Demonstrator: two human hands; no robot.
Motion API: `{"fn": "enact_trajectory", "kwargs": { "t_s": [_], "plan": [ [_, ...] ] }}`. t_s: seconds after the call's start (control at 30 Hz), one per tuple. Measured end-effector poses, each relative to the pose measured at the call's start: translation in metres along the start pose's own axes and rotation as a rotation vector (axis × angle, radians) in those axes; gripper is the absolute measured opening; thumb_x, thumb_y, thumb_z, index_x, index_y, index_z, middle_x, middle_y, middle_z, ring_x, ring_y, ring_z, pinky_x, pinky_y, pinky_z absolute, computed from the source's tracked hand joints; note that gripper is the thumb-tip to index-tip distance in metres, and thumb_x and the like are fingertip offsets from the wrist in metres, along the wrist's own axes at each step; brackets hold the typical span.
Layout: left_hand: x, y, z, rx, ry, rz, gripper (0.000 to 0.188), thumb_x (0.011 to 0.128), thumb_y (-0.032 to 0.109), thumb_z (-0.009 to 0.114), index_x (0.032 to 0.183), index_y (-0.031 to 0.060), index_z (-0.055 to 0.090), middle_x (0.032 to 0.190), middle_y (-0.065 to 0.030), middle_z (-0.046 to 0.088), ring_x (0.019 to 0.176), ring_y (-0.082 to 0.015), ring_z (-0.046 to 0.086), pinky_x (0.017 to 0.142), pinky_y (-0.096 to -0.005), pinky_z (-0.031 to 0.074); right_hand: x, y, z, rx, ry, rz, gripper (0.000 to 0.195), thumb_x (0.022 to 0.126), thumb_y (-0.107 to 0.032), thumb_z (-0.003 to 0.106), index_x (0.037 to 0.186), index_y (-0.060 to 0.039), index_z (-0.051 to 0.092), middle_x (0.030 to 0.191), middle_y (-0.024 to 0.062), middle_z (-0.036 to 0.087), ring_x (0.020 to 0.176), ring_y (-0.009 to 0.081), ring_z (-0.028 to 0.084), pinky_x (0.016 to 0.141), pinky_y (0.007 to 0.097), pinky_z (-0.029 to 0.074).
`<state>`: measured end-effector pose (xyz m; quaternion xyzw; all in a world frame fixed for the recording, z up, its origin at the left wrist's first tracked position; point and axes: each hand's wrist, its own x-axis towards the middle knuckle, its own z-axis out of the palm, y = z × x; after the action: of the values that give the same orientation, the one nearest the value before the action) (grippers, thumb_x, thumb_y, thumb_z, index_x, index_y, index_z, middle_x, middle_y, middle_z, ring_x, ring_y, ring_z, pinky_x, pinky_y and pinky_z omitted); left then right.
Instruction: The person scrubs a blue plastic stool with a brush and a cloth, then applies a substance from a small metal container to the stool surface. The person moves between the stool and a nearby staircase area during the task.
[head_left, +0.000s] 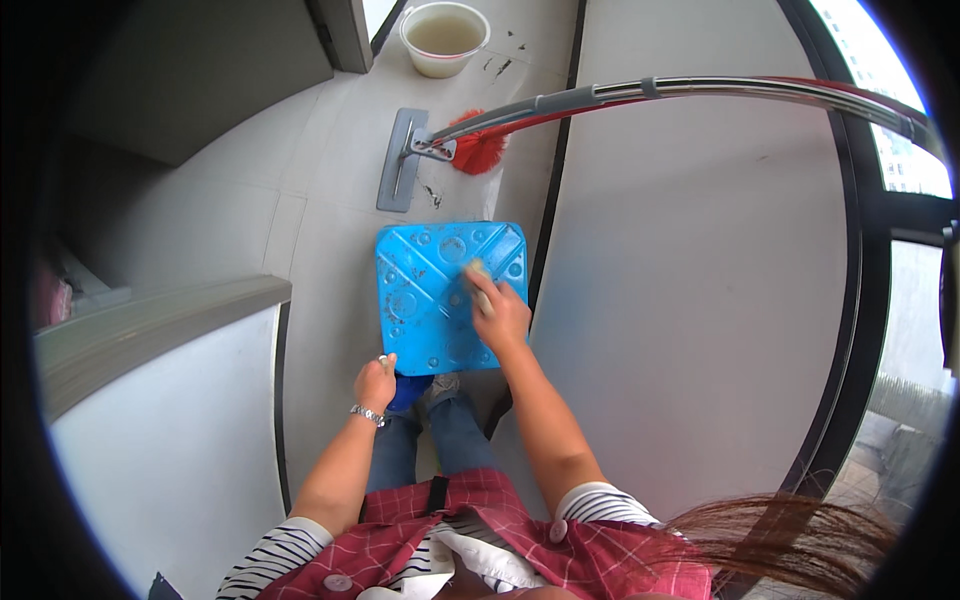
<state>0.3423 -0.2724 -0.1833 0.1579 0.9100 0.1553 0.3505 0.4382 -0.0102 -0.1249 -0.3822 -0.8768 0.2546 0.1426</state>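
Note:
Before me is a square blue plastic piece (420, 330), perhaps a stool top, with raised ribs and round knobs. Dark dirt specks its far and left parts. My left hand (375, 384) grips its near left corner, the thumb on top and the other fingers mostly hidden. In my right hand (501, 313) is a small pale brush (482, 301), pressed against the blue surface right of its middle. The brush's far end is blurred, so its bristles are hard to make out.
A white bucket (445, 69) of murky water stands on the pale floor (330, 165). Nearer are a grey flat mop head (403, 161) and a round red bristle brush (478, 146); their poles slant right across the pale wall (697, 225). A low partition (172, 390) borders my left.

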Motion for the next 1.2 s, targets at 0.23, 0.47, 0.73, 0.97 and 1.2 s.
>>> {"fn": "enact_trajectory", "kwargs": {
  "t_s": [0.23,0.47,0.73,0.97,1.2],
  "plan": [
    [0.028,0.064,-0.032,0.153,0.181,0.0,0.053,0.1,0.048,0.045,0.139,0.0138,0.056,0.088,-0.0181,0.072,0.083,-0.0389,0.068,0.071,-0.0486,0.053,0.001,0.026,-0.006,0.109,0.164,0.115,0.042,0.082,-0.014,0.071,0.12,-0.0317,0.066,0.082,0.01,0.062,0.075,0.0339,0.064,0.062,0.0455,0.052],
    [0.056,0.059,-0.02,0.374,0.095,0.036,0.056,0.099,0.049,0.047,0.12,-0.0011,0.058,0.081,-0.0212,0.07,0.077,-0.0396,0.069,0.068,-0.0506,0.054,0.106,-0.05,0.076,0.07,0.076,-0.068,0.048,0.073,-0.009,0.071,0.116,-0.0298,0.069,0.086,0.0115,0.066,0.075,0.0322,0.067,0.064,0.0434,0.055],
    [0.055,0.055,-0.024,0.314,0.099,0.094,0.048,0.099,0.048,0.049,0.092,0.0015,0.059,0.078,-0.0228,0.069,0.074,-0.0413,0.068,0.067,-0.0512,0.054,0.118,-0.05,0.062,0.098,-0.067,-0.144,0.053,0.07,-0.005,0.071,0.117,-0.0276,0.067,0.088,0.0111,0.066,0.082,0.0333,0.067,0.068,0.0433,0.056],
    [0.055,0.056,-0.025,0.28,0.113,0.098,0.047,0.098,0.048,0.05,0.091,0.0026,0.06,0.075,-0.0214,0.069,0.072,-0.0407,0.069,0.066,-0.0513,0.054,0.126,-0.005,0.039,-0.207,-0.106,0.004,0.048,0.071,-0.009,0.074,0.115,-0.0264,0.068,0.1,0.0144,0.068,0.088,0.0336,0.069,0.073,0.0437,0.058],
    [0.056,0.058,-0.024,0.322,0.12,0.116,0.046,0.098,0.047,0.051,0.091,0.0029,0.058,0.077,-0.0227,0.069,0.074,-0.0425,0.068,0.066,-0.0523,0.054,0.132,-0.096,0.114,0.1,-0.125,-0.16,0.047,0.074,-0.009,0.07,0.117,-0.0263,0.065,0.088,0.0144,0.066,0.082,0.0332,0.068,0.067,0.0448,0.055]
  ]
}}
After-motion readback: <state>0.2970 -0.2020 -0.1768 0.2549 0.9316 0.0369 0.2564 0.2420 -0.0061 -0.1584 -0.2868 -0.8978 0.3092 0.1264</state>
